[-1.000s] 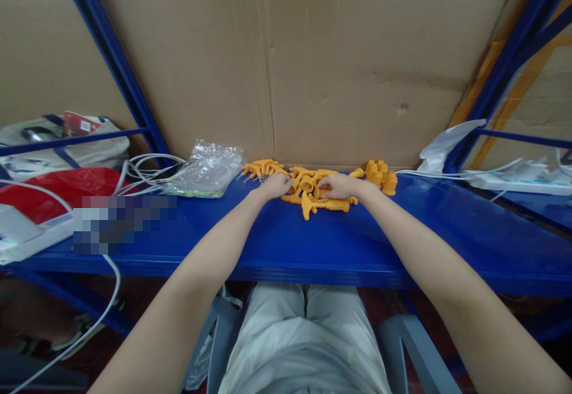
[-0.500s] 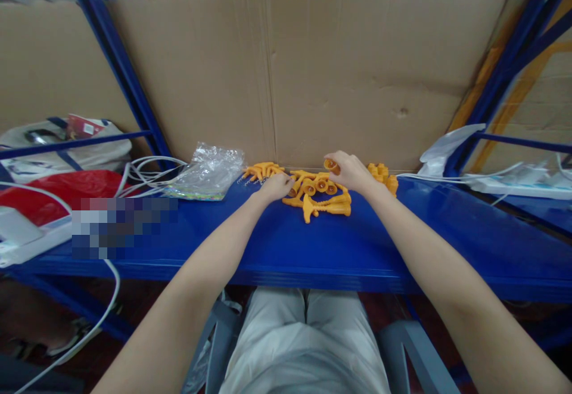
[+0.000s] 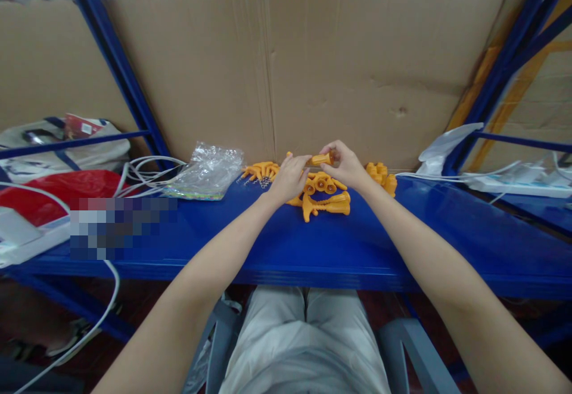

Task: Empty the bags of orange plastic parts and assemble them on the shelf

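Head view | blue metal surface (image 3: pixel 295 245) nearest | orange-yellow plastic T-handled pieces (image 3: pixel 338 203) heaped beyond | right hand (image 3: pixel 346 167) grips orange-yellow plastic flared tube (image 3: pixel 320 159) above heap, long axis left-to-right, left end just beside left hand (image 3: pixel 289 176), fingers round mostly hidden orange-yellow knob-ended piece (image 3: pixel 289 154) | versus half-second ago: left hand raised, hands closer together

Soft, fairly even light, brightest at upper right edge. Bag (image 3: pixel 209 167) glints, bench (image 3: pixel 304 245) has mild sheen, floor (image 3: pixel 105 352) dim. Wide-angle stretch toward edges. Orange parts (image 3: pixel 320 185) slightly soft; pixelated patch (image 3: pixel 120 227) left.
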Tool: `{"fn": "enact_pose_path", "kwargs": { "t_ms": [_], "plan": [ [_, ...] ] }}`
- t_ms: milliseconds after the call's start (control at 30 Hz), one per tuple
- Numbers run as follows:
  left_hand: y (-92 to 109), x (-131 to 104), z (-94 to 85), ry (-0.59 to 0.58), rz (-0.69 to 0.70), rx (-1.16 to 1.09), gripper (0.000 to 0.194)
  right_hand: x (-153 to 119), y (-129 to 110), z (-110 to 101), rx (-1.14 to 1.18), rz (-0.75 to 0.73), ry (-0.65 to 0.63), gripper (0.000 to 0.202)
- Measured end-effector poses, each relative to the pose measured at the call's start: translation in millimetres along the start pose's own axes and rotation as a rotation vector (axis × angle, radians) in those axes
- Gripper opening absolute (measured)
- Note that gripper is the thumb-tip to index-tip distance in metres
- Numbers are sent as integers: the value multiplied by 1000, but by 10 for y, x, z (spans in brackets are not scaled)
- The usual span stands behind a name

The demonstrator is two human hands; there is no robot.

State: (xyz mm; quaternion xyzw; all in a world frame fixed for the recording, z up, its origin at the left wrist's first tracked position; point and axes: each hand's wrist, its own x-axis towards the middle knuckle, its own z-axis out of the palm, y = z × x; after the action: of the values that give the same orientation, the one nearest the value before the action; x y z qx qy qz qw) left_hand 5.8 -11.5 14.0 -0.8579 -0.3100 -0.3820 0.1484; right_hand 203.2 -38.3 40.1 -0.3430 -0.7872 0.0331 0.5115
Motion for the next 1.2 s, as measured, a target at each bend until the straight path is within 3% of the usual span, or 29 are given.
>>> {"fn": "enact_pose_path", "kwargs": {
  "t_ms": [100,233,500,733,1033,1200],
  "plan": [
    [-21,3,-20,-17,-17,41,32,-8,5,17,42,44,-47,21],
    [-56,-8,-27,-44,25,91,26,-18,18,-10,-143,74,-131,22],
    [-10,-34,-42,-41,82,190,28,-42,0,2,-535,-93,-315,29],
    [89,-17,-90,-102,31,194,26,-52,-95,65,-688,-96,-350,27],
    [156,35,-86,-175,-116,90,26,-64,-125,56,-903,-268,-284,25],
    [132,67,-55,-188,-194,3,26,-69,-93,57,-941,-276,-297,27]
  ]
}}
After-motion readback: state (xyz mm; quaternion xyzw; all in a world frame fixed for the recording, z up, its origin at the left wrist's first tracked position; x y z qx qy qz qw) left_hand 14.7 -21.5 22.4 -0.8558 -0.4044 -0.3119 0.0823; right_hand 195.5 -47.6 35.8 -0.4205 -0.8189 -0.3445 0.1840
